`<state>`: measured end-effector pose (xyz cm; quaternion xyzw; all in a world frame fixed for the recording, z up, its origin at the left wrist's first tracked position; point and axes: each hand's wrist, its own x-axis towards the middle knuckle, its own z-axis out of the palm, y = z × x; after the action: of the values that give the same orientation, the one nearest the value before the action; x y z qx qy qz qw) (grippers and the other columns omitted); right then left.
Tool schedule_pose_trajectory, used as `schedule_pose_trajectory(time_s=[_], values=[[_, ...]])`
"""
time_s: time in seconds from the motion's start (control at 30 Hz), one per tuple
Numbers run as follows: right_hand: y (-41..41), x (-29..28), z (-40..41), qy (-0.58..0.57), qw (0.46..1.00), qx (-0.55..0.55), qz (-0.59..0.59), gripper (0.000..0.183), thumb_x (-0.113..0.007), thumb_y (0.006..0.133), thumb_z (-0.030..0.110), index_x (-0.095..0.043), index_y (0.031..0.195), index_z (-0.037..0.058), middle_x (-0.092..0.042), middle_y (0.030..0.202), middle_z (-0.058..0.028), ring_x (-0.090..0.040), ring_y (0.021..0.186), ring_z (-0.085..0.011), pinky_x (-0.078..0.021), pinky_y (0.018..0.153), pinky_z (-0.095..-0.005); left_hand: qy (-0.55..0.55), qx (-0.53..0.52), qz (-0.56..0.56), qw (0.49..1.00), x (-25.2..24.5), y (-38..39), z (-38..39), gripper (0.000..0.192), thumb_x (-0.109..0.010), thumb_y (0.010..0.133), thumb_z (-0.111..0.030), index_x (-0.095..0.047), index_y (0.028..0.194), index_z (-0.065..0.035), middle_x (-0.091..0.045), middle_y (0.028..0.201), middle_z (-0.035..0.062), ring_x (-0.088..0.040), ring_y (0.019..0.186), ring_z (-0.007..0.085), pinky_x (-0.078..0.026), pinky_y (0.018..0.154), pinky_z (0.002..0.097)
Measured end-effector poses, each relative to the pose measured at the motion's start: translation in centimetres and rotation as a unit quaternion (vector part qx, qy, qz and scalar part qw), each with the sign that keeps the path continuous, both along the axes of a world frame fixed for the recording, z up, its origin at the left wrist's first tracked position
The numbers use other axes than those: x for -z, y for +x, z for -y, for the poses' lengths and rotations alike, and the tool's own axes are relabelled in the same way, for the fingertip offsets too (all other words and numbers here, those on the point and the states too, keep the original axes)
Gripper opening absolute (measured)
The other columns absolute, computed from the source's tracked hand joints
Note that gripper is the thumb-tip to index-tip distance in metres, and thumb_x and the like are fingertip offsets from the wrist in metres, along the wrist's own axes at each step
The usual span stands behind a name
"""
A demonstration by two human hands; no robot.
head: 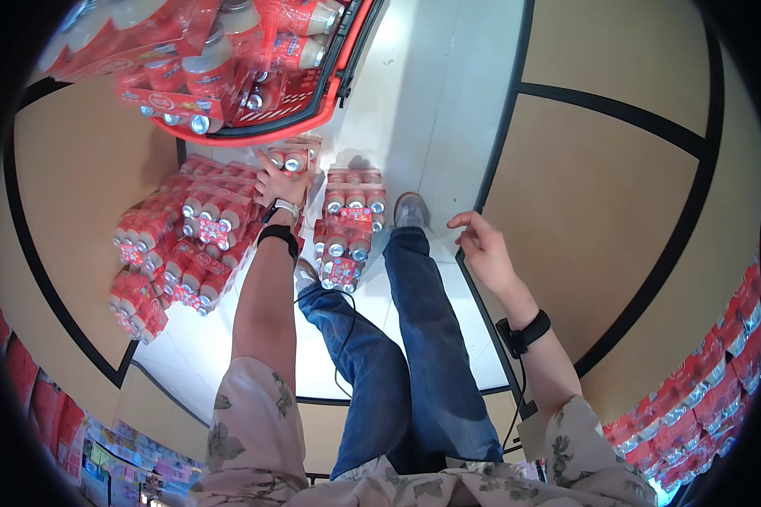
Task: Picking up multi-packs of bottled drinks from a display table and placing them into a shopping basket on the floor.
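My left hand [282, 188] reaches down over the shrink-wrapped packs of small red-labelled drink bottles on the floor, its fingers spread at a pack [292, 158] near the basket; whether it touches that pack is unclear. To its left lies a heap of similar packs [214, 218], stacked and partly tilted. Another stack of packs [356, 199] stands between the left hand and my right shoe. My right hand [482, 244] hangs at the right with nothing in it, index finger extended and the other fingers bent.
A red plastic shopping basket [333, 104] with a black rim, full of bottle packs, is at the upper left. Tan panels with black edging [602, 184] flank the pale tiled floor [441, 146]. Shelved red packs [685, 405] are at the lower right. A thin black cable runs by my legs.
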<state>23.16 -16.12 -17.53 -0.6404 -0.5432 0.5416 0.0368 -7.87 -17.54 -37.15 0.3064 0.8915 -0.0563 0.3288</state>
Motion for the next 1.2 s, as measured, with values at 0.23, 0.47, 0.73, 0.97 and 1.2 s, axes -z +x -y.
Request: schedule_pose_trajectory(time_s=[0.23, 0.47, 0.73, 0.97, 1.2], values=[[-0.1, -8.8, 2.3, 0.015, 0.97, -0.219, 0.109, 0.03, -0.05, 0.082, 0.007, -0.051, 0.113, 0.0076, -0.058, 0.103, -0.0131, -0.058, 0.09, -0.0306, -0.047, 0.077, -0.0373, 0.211, -0.156, 0.099, 0.96, -4.4, -0.4, 3.8, 0.106, -0.059, 0.072, -0.061, -0.003, 0.142, -0.0034, -0.017, 0.141, 0.0288, -0.021, 0.13, 0.0427, -0.019, 0.106, 0.0438], [0.2, -26.0, 10.4, 0.146, 0.973, -0.066, 0.163, 0.036, -0.053, 0.08, 0.013, -0.05, 0.115, 0.005, -0.056, 0.109, -0.0192, -0.052, 0.103, -0.0353, -0.0434, 0.087, -0.041, 0.272, -0.372, 0.468, 0.754, -18.1, -1.2, 11.8, 0.058, -0.05, 0.09, -0.037, -0.03, 0.135, -0.0064, -0.049, 0.122, 0.0073, -0.049, 0.102, 0.0193, -0.038, 0.089, 0.0318], [6.8, -46.6, 28.0, 0.128, 0.953, 0.164, 0.221, 0.045, -0.059, 0.083, 0.021, -0.044, 0.123, 0.0049, -0.053, 0.118, -0.0178, -0.055, 0.104, -0.0311, -0.0447, 0.087, -0.0374, -0.016, -0.218, 0.639, 0.738, -40.2, -1.9, 13.8, 0.068, -0.034, 0.089, -0.059, -0.026, 0.135, -0.0101, -0.035, 0.133, 0.0154, -0.045, 0.114, 0.0391, -0.039, 0.091, 0.0528], [13.9, -56.5, 37.0, 0.1, 0.887, 0.353, 0.279, 0.049, -0.059, 0.082, 0.025, -0.043, 0.125, 0.0089, -0.052, 0.117, -0.0181, -0.052, 0.106, -0.0341, -0.0429, 0.088, -0.0397, -0.106, -0.181, 0.72, 0.662, -55.0, 7.6, 7.3, 0.046, -0.042, 0.091, -0.045, -0.038, 0.12, -0.0103, -0.044, 0.119, 0.0208, -0.046, 0.112, 0.0426, -0.041, 0.09, 0.0553], [20.1, -64.5, 29.0, 0.302, 0.866, 0.373, 0.139, 0.047, -0.057, 0.085, 0.02, -0.042, 0.127, 0.0058, -0.055, 0.113, -0.0183, -0.055, 0.104, -0.03, -0.0439, 0.087, -0.0363, -0.124, -0.063, 0.811, 0.568, -67.6, 25.1, 4.4, 0.055, -0.037, 0.093, -0.045, -0.032, 0.129, -0.0042, -0.038, 0.13, 0.025, -0.042, 0.117, 0.0432, -0.035, 0.098, 0.0546]])
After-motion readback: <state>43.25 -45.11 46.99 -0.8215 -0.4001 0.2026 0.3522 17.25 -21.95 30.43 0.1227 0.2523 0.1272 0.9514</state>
